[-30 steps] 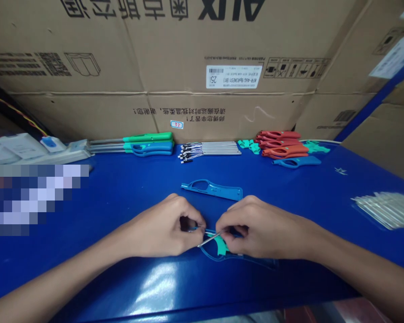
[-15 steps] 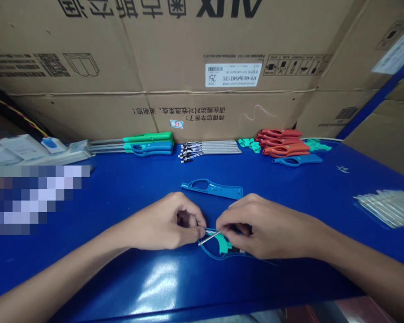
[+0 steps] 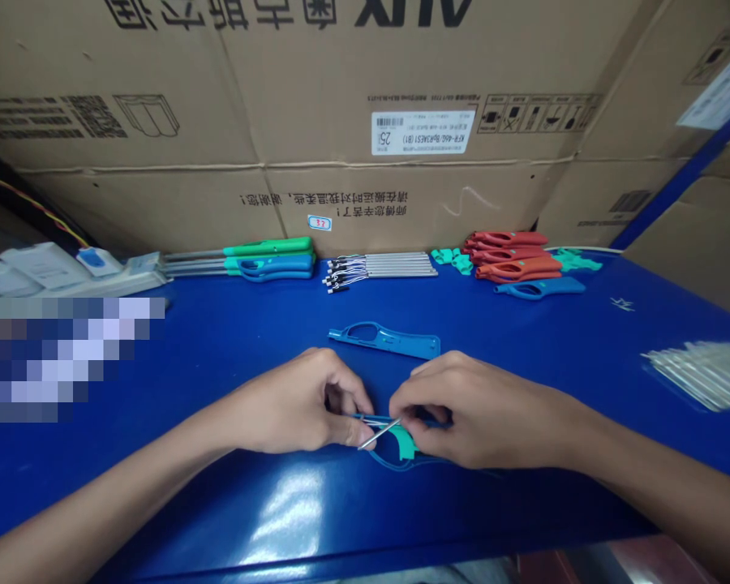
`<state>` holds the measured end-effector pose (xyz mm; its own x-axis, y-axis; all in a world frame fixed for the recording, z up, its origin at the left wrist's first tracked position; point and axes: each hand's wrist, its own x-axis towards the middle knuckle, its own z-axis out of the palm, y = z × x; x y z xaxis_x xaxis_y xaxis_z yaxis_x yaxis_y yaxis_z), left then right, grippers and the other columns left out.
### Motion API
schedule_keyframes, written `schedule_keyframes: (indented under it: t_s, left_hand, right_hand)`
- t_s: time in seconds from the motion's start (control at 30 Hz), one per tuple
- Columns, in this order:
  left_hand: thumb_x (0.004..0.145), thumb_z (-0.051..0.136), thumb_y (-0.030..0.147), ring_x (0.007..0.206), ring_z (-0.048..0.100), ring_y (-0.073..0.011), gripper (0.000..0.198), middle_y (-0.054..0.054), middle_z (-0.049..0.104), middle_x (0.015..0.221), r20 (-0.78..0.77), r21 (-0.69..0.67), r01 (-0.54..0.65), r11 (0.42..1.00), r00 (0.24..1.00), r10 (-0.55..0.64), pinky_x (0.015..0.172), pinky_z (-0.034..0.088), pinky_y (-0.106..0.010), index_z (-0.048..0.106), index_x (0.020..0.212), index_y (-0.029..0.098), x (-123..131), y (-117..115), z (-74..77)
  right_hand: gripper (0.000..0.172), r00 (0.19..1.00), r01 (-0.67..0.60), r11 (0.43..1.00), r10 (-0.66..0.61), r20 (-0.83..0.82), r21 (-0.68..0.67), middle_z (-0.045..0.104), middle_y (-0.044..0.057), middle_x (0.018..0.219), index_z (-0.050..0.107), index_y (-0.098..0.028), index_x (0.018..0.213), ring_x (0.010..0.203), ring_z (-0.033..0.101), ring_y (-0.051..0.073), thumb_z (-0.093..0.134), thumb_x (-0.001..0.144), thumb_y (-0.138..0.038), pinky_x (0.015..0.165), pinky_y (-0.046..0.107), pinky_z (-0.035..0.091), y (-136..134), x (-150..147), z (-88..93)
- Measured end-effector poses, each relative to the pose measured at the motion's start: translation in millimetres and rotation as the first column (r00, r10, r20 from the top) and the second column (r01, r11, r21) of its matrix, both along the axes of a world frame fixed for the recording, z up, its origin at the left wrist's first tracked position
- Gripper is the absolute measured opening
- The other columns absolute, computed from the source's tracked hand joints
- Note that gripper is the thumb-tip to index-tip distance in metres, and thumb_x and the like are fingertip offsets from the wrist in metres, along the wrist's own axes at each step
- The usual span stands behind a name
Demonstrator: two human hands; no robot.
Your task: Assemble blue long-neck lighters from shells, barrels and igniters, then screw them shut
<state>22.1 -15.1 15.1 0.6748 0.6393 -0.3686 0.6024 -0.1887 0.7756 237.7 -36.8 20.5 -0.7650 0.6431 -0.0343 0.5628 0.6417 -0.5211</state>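
My left hand (image 3: 316, 401) is closed in a pinch at the narrow front end of a blue lighter shell half (image 3: 392, 465), with thin white wires (image 3: 374, 421) beside its fingertips. A teal trigger (image 3: 403, 442) sits inside the shell. My right hand (image 3: 471, 410) is closed on a thin pointed metal tool (image 3: 378, 434), which slants across the wires with its tip near my left thumb. That hand also covers the rear of the shell, hiding what lies inside there. Just behind my hands lies another blue shell half (image 3: 389, 340), its inner side facing up.
Along the cardboard box (image 3: 219, 207) lie green and blue long-nosed lighters (image 3: 273, 264), metal tubes with wires (image 3: 401, 265), teal parts (image 3: 456, 259) and red and blue handle shells (image 3: 511, 255). A bag of thin rods (image 3: 706, 373) is at the right, a power strip (image 3: 127, 280) at the left.
The metal tool's tip has dipped slightly and now overlaps my left thumb. My left thumb has shifted a little, and more of the white wires shows. My right hand has barely moved.
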Motion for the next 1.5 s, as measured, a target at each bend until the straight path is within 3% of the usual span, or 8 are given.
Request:
schedule_keyframes:
  t_s: [0.2,0.3,0.47,0.63,0.77,1.07,1.27,1.5]
  left_hand:
    - [0.064,0.083,0.040,0.061,0.058,-0.0103,0.039,0.006,0.065,0.066,0.050,0.055,-0.021,0.998,0.999,0.018,0.055,0.041,-0.018,0.063,0.089,0.018,-4.6,1.2,-3.1]
    - [0.065,0.083,0.037,0.060,0.056,-0.0094,0.042,0.007,0.065,0.065,0.085,0.113,0.034,0.993,0.995,-0.044,0.055,0.040,-0.018,0.053,0.086,0.019,-7.6,2.8,-5.4]
    - [0.067,0.082,0.033,0.060,0.053,-0.0092,0.042,0.007,0.066,0.066,0.082,0.149,0.074,0.986,0.993,-0.087,0.056,0.039,-0.019,0.047,0.086,0.020,-10.8,5.4,-6.1]
    - [0.069,0.079,0.028,0.067,0.055,-0.0117,0.041,0.002,0.068,0.074,0.111,0.049,0.117,0.992,0.986,-0.122,0.061,0.042,-0.022,0.048,0.094,0.019,-13.7,7.1,0.7]
    - [0.079,0.068,0.020,0.074,0.060,-0.0135,0.030,-0.002,0.069,0.084,0.149,-0.060,0.119,0.991,0.983,-0.109,0.070,0.046,-0.027,0.047,0.100,0.018,-15.8,7.4,5.1]
    - [0.083,0.063,0.021,0.070,0.061,-0.0141,0.024,-0.002,0.066,0.078,0.189,-0.270,0.046,0.962,0.982,0.006,0.062,0.047,-0.026,0.045,0.099,0.018,-15.9,8.4,2.4]
    - [0.076,0.068,0.015,0.067,0.062,-0.0145,0.031,0.001,0.064,0.075,0.213,-0.304,0.039,0.952,0.977,0.027,0.059,0.046,-0.025,0.045,0.097,0.019,-14.9,7.6,1.5]
    - [0.073,0.075,0.018,0.060,0.062,-0.0127,0.038,0.003,0.064,0.070,0.229,-0.385,0.020,0.923,0.971,0.074,0.057,0.049,-0.024,0.046,0.097,0.019,-15.9,6.0,-0.9]
  right_hand:
    - [0.012,1.000,0.020,0.999,-0.020,-0.005,-0.030,0.049,-0.007,0.059,0.056,-0.018,0.066,0.056,0.041,0.006,0.056,0.073,-0.008,0.056,0.021,0.029,1.5,1.7,-2.5]
    - [0.013,1.000,-0.010,1.000,0.010,0.007,0.007,0.052,-0.005,0.062,0.060,-0.018,0.068,0.060,0.045,0.008,0.055,0.076,-0.008,0.059,0.022,0.030,1.4,2.5,-1.3]
    - [0.015,0.999,-0.042,0.999,0.042,0.002,0.025,0.053,-0.003,0.062,0.062,-0.017,0.068,0.061,0.045,0.009,0.054,0.077,-0.008,0.060,0.023,0.031,2.8,2.7,0.5]
    - [0.015,1.000,-0.020,1.000,0.020,-0.002,0.000,0.053,-0.003,0.063,0.064,-0.017,0.069,0.061,0.046,0.010,0.054,0.077,-0.007,0.059,0.023,0.032,3.4,3.4,1.1]
    - [0.015,1.000,-0.018,1.000,0.018,-0.008,0.000,0.053,-0.003,0.062,0.063,-0.017,0.069,0.061,0.045,0.009,0.054,0.075,-0.007,0.060,0.023,0.032,3.4,4.3,0.8]
    - [0.015,0.999,-0.043,0.999,0.044,-0.017,0.019,0.058,-0.002,0.066,0.064,-0.016,0.072,0.063,0.048,0.010,0.054,0.077,-0.006,0.062,0.023,0.034,3.5,4.7,-1.0]
    - [0.017,0.988,-0.096,0.976,0.118,-0.102,0.197,0.055,-0.003,0.062,0.062,-0.016,0.071,0.062,0.046,0.010,0.052,0.081,-0.007,0.060,0.024,0.032,0.8,6.9,-1.3]
    - [0.024,0.981,-0.150,0.917,0.184,-0.059,0.370,0.061,-0.002,0.064,0.062,-0.016,0.069,0.062,0.046,0.011,0.048,0.089,-0.011,0.060,0.026,0.031,-5.7,6.8,-1.0]
